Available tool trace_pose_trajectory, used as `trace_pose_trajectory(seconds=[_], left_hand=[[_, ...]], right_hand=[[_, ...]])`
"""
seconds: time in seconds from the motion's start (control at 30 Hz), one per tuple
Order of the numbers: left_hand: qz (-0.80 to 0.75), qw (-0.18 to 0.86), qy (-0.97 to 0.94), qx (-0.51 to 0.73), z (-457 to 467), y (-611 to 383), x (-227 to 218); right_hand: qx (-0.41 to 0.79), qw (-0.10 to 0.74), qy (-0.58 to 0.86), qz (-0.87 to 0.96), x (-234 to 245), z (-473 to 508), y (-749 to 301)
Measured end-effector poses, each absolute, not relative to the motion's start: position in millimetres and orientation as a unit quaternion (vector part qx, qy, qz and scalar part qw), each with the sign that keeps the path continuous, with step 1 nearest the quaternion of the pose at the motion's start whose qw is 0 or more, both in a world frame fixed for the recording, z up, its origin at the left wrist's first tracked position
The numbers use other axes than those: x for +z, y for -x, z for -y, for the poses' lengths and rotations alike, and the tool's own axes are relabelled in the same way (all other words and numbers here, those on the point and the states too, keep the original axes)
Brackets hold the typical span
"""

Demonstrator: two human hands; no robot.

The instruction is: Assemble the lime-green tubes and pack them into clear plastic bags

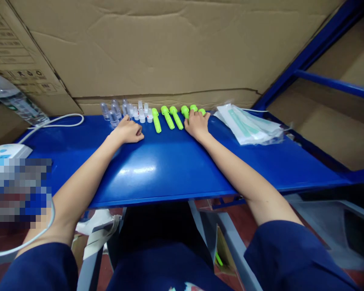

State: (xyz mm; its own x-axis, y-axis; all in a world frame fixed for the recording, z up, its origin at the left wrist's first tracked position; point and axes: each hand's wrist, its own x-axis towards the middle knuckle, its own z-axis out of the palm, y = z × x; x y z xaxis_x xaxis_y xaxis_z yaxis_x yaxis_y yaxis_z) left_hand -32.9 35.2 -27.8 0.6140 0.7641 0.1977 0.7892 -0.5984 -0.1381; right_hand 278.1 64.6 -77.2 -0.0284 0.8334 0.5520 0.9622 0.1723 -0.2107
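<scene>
My left hand rests on the blue table with its fingers curled in; whether anything is inside them is hidden. Just behind it are small clear plastic bottles and several small translucent white pieces shaped like caps or nozzles. Bright yellow-green plastic pieces, each with a thin stem and a wide round head like a small torch, lie in a row; one green piece is nearest the white ones. Over the right end of that row, my right hand spreads its fingers, touching the green pieces there and partly covering them.
Flat plastic packets lie at the right of the blue tabletop. On the left are a water bottle, a white cable and a power strip. A cardboard wall closes the back; a blue metal frame rises at right.
</scene>
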Motion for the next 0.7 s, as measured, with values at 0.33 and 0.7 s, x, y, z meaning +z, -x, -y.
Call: trace_pose_trajectory(seconds=[0.33,0.7], left_hand=[[0.41,0.074,0.904,-0.101,-35,28,-31],[0.422,0.06,0.881,-0.204,-25,23,-31]], right_hand=[[-0.1,0.287,0.62,0.724,-83,-70,-278],[-0.118,0.346,0.623,0.691,-69,-53,-275]])
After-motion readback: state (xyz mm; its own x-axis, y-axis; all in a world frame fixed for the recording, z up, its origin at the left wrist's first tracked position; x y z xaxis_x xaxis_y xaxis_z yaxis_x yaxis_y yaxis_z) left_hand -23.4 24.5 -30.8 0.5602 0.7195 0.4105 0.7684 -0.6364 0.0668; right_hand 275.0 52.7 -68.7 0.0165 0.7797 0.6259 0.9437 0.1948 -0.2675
